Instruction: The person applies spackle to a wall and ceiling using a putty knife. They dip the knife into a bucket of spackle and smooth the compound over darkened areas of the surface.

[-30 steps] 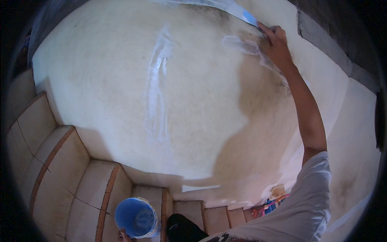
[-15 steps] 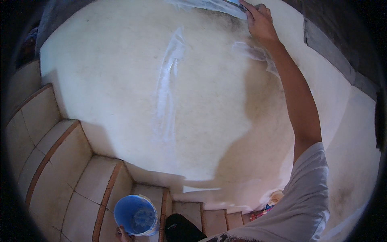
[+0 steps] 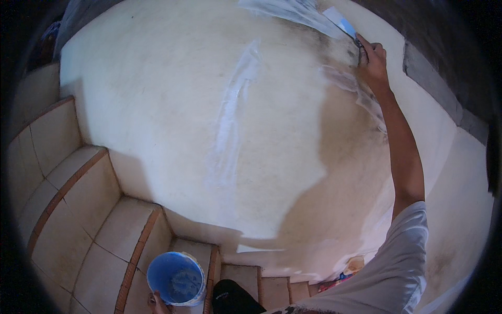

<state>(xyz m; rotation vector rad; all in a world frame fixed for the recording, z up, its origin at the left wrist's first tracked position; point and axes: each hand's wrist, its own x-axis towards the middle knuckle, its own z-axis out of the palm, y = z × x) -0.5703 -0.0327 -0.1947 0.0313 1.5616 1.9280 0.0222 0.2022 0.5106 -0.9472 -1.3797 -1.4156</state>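
High on the cream wall (image 3: 172, 94), my right hand (image 3: 374, 65) is closed around a putty knife (image 3: 342, 22). Its broad blade lies on or just over the wall, by the right end of a wet white smear (image 3: 293, 14). A dark stain borders this smear underneath. Down at the lower left, my left hand (image 3: 158, 302) grips the rim of a blue bucket (image 3: 162, 269); only its fingers show. Whitish paste (image 3: 186, 281) coats the bucket's bottom.
A long white streak (image 3: 230, 118) runs down mid-wall, and a smaller white patch (image 3: 361, 94) lies beneath my right hand. Tiled stairs (image 3: 110, 225) with brown edges descend from left to right. My dark-clad knee (image 3: 235, 297) is beside the bucket. Colourful items (image 3: 342, 276) lie lower right.
My right hand has moved right and down with the putty knife, and the blade now shows more fully. The top smear reaches further right. My left hand keeps hold of the bucket.
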